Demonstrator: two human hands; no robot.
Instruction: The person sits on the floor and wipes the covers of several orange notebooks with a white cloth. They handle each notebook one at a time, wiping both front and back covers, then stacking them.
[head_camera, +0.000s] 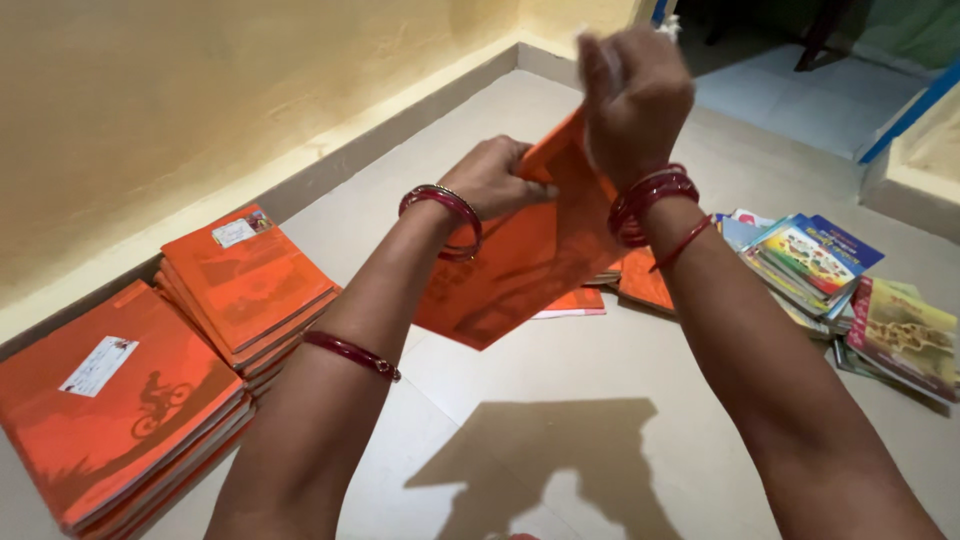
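Orange sheet: an orange cover sheet (520, 262) is up in the air, tilted, above the tiled floor (560, 370), its shadow falling on the tiles below.
Left hand: the left hand (495, 180) pinches the sheet's upper edge, fingers curled onto it.
Right hand: the right hand (632, 95), blurred, grips the sheet's top corner, just above the left hand.
Left of the sheet: two stacks of orange-covered books (170, 350) lie by the wall, each top one bearing a white label.
Right of the sheet: colourful books (815, 260) lie fanned on the floor.
Under the sheet: more orange books (640, 285) lie flat.
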